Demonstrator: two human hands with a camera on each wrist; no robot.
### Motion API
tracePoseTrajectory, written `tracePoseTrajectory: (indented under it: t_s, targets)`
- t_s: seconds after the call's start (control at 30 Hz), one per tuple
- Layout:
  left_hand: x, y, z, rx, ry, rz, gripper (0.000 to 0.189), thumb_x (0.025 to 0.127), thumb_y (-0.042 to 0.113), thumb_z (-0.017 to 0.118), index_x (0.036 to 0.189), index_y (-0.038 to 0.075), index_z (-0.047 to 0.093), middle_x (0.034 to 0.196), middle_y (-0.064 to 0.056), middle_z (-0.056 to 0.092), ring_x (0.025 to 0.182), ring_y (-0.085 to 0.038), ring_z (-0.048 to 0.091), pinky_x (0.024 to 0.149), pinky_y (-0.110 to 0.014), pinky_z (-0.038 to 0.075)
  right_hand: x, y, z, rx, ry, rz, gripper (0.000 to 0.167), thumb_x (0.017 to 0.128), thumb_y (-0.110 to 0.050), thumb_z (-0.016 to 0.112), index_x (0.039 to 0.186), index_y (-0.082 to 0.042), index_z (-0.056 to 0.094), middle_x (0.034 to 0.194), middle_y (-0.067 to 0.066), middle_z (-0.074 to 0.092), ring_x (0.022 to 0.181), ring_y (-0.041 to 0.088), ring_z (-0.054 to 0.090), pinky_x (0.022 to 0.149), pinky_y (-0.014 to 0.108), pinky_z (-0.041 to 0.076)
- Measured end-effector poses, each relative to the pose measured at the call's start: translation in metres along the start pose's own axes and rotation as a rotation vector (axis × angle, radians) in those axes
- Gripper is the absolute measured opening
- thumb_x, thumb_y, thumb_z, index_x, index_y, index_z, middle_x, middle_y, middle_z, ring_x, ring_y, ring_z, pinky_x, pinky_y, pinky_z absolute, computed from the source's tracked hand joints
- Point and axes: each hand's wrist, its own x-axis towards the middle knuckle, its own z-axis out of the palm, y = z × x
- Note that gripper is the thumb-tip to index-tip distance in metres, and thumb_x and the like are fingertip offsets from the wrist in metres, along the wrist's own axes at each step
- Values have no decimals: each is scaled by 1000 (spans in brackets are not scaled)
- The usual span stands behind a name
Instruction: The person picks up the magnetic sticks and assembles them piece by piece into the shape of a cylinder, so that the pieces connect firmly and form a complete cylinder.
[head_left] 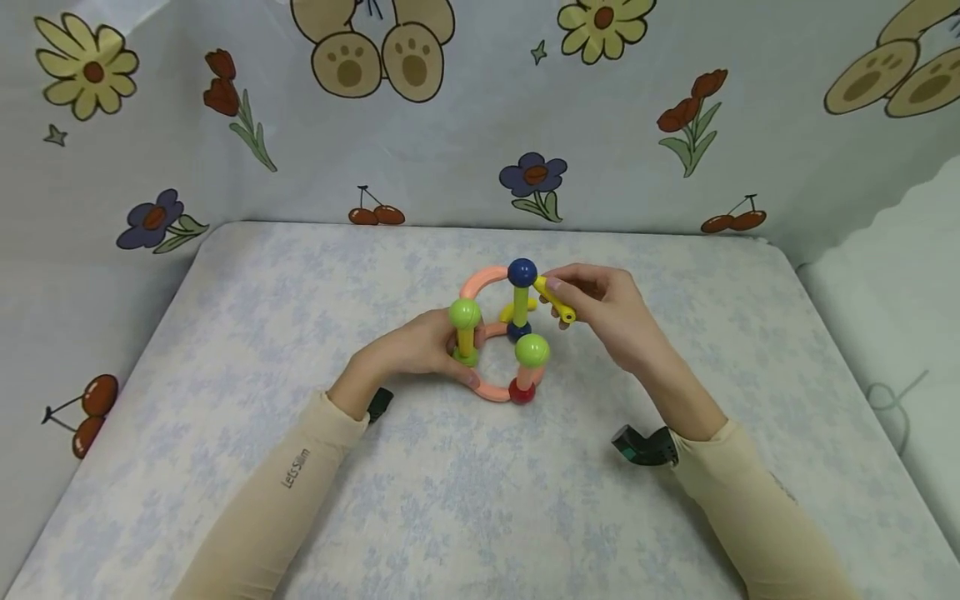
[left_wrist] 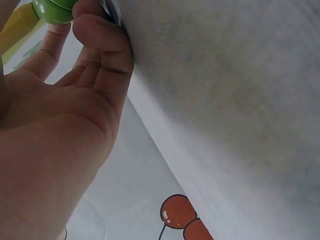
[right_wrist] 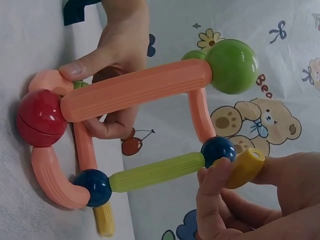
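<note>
A toy of magnetic balls and rods stands on the table. Its base joins a red ball, a lower blue ball and curved pink rods. Upright rods carry a green ball, another green ball and an upper blue ball. The left hand grips the toy's left side low down, thumb by a pink base rod. Between thumb and fingers, the right hand pinches a yellow rod, one end at the upper blue ball. Fingers partly hide that contact.
Another yellow rod sticks out from the lower blue ball. The table has a pale blue mottled cover. Behind it hangs a printed cloth. A thin cord lies beyond the right edge.
</note>
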Motion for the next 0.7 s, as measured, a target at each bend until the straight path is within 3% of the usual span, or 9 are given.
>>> tracePoseTrajectory:
  t_s: [0.13, 0.27, 0.37, 0.7]
  targets:
    - [0, 0, 0, -10, -2, 2, 46, 78, 23, 97, 110, 11, 66, 91, -2, 63, 84, -22, 55, 77, -37, 46, 0, -5, -5, 17, -77, 49, 38, 109, -33, 59, 134, -5, 67, 123, 15, 67, 98, 24, 66, 90, 25, 57]
    - [0, 1, 0, -5, 4, 11, 49, 77, 27, 97, 110, 11, 66, 92, -2, 62, 87, -22, 56, 79, -38, 47, -1, -7, -8, 53, -81, 50, 39, 108, -30, 61, 135, -2, 67, 128, 13, 66, 107, 23, 67, 92, 24, 57]
    - [0, 0, 0, -6, 6, 15, 50, 76, 29, 98, 111, 12, 65, 93, -2, 61, 90, -22, 58, 82, -39, 49, -2, -7, -7, 83, -51, 34, 38, 106, -28, 66, 132, 0, 68, 121, 11, 68, 107, 22, 69, 88, 25, 59]
    - [2, -1, 0, 20, 16, 52, 48, 75, 25, 98, 107, 12, 65, 92, -1, 63, 93, -21, 60, 88, -40, 49, -6, -11, -1, 56, -5, 22, 38, 98, -27, 77, 126, -2, 69, 90, 5, 71, 81, 19, 70, 74, 33, 62]
